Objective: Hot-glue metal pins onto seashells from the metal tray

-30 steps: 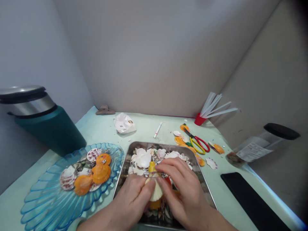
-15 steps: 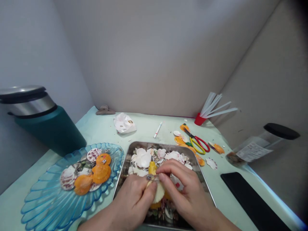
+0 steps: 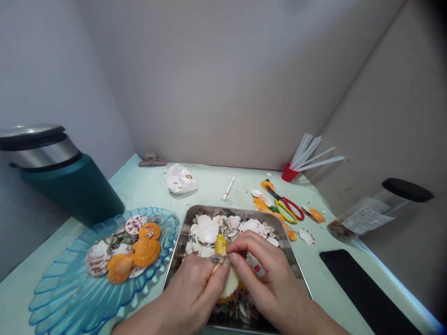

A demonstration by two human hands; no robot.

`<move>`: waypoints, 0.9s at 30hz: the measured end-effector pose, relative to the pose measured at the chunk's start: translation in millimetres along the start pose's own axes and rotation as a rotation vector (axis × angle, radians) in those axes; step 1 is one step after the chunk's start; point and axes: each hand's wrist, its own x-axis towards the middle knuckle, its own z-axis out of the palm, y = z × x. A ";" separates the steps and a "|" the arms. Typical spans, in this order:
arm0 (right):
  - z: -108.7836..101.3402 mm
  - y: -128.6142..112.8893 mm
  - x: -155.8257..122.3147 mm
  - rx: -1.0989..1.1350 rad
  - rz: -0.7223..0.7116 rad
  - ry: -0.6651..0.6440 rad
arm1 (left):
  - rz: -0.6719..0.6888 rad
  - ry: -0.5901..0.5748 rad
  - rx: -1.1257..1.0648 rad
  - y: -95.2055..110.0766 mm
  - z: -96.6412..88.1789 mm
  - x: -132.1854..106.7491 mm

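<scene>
right hand (image 3: 272,274) has drawn its thumb and index tips closer together since a second ago, and the pale shell (image 3: 231,284) has shifted slightly right; dish and scissors basically unchanged. shell is held over the near half of the metal tray (image 3: 283,232). left hand (image 3: 192,288) has thumb and fingers closed on it, no slack visible. right tips sit at the small metal piece (image 3: 216,258) on the shell's upper end, nearly touching each other; can't tell if they actually grip it, tips hide the contact.

risks, my read: metal piece could twist or slip off if the right hand pushes sideways while the left thumb eases up. too hard a pinch could chip the shell's thin edge. a drop lands it among loose shells, hard to spot.

room: yellow nozzle (image 3: 220,244) is just beyond the fingertips, so forward travel is tight. tray walls flank both hands. blue dish (image 3: 77,298) crowds the left side. right of the tray is freer, up to the black slab (image 3: 363,288); scissors (image 3: 288,207) are beyond the far right corner. upward looks unobstructed.
</scene>
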 end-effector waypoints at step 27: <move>3.4 6.0 -3.4 0.046 0.234 -0.054 | -0.162 0.068 -0.234 -3.8 0.3 1.1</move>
